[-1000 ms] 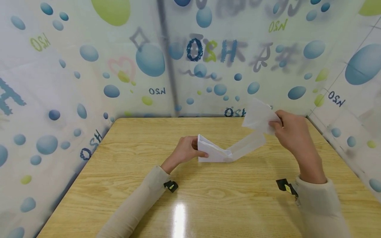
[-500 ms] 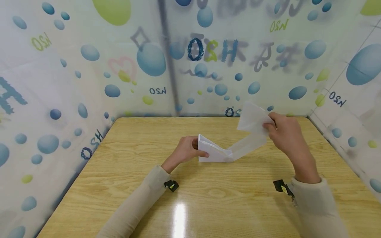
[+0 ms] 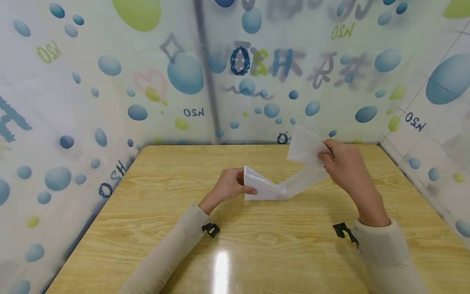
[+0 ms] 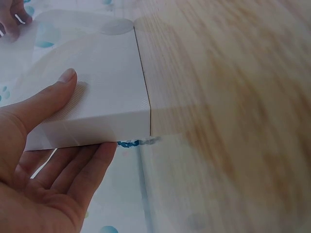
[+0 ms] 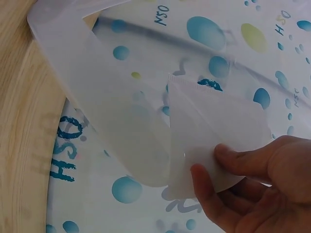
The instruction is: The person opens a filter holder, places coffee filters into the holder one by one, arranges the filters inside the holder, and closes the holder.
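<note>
My left hand (image 3: 231,183) grips a white box-like case (image 3: 262,188) standing low at the table, thumb on its near face and fingers behind. A ribbed patch shows beside that thumb in the left wrist view. From the case's right end a wide translucent strip (image 3: 304,181) slants up to the right; its end is rounded in the right wrist view. In my right hand (image 3: 346,165), thumb and fingers pinch a thin white translucent sheet (image 5: 214,126) with a finely serrated top edge. This sheet is raised above the table and overlaps the strip's far end.
The pale wooden table (image 3: 264,253) spreads under both hands. Behind it and at both sides hang white curtains (image 3: 227,102) printed with blue and green dots and lettering. A black tag (image 3: 211,229) is on the left cuff, another (image 3: 345,232) on the right.
My right hand has moved left and slightly down with the sheet, nearer to the case. The left hand and the case have stayed in place.
</note>
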`<state>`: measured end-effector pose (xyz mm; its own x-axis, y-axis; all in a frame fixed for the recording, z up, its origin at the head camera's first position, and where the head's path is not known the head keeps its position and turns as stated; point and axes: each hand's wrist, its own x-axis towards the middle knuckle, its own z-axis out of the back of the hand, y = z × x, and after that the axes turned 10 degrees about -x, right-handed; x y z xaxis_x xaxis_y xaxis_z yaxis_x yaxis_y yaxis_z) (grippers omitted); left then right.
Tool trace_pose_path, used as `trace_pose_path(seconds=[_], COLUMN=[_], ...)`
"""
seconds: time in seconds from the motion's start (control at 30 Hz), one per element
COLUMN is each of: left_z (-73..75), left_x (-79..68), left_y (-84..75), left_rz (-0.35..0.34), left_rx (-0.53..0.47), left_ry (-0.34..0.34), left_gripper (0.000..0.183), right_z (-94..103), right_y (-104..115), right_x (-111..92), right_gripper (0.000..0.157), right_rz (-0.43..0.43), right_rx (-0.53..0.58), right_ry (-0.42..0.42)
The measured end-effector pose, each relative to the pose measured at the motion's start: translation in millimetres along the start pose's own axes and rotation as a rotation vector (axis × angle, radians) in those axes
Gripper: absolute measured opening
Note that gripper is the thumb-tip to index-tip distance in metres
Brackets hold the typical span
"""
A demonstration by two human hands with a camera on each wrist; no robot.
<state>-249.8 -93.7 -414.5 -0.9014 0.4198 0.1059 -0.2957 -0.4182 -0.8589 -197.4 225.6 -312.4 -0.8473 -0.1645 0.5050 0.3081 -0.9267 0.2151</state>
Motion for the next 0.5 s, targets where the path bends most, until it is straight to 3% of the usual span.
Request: trace_pose_path(seconds=[0.5], left_z=[-0.5], left_x=[0.0], left_y=[-0.2], left_rz=[-0.005], left_rx=[-0.002], left_ry=[-0.004], left_gripper=[0.037], right_z=[-3.9], right_y=[2.3], right_x=[0.6], right_gripper=[0.012], right_rz=[0.046], right_rx=[0.015], right_ry=[-0.042])
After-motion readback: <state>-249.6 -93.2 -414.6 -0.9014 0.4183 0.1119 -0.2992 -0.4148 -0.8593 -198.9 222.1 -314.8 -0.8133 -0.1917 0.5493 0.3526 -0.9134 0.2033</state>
